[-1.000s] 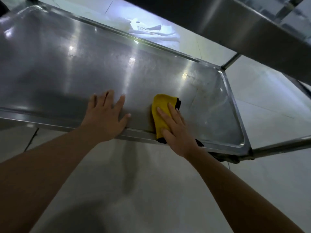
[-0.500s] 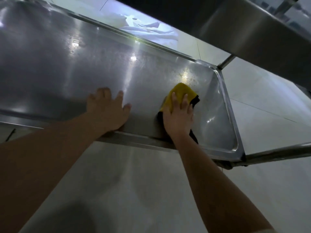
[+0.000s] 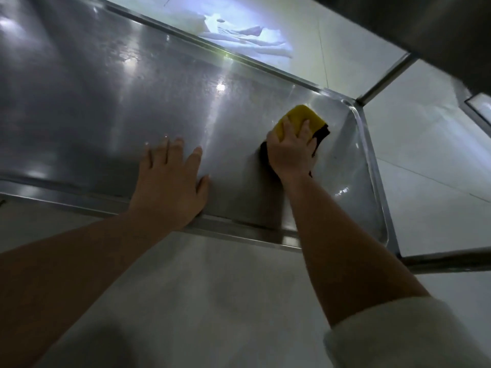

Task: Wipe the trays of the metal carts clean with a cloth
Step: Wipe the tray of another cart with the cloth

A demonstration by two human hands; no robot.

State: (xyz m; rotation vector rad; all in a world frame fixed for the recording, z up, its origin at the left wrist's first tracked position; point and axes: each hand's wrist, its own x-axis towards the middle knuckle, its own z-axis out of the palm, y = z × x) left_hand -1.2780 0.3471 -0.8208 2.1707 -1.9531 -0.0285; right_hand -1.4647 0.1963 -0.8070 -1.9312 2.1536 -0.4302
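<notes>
A shiny metal cart tray (image 3: 93,107) fills the upper left of the head view, with a raised rim all round. A yellow cloth with a black underside (image 3: 301,116) lies on the tray near its far right corner. My right hand (image 3: 291,152) presses down on the cloth, fingers closed over it. My left hand (image 3: 171,187) lies flat on the tray by the near rim, fingers spread, holding nothing.
An upper metal shelf (image 3: 425,30) of the cart overhangs at the top right. A thin upright post (image 3: 385,78) rises from the tray's far right corner. A frame bar (image 3: 446,261) runs right from the near corner. Pale tiled floor (image 3: 425,155) surrounds the cart.
My right hand has pushed the yellow cloth from the near rim toward the tray's far right corner. My left hand has stayed flat near the front rim.
</notes>
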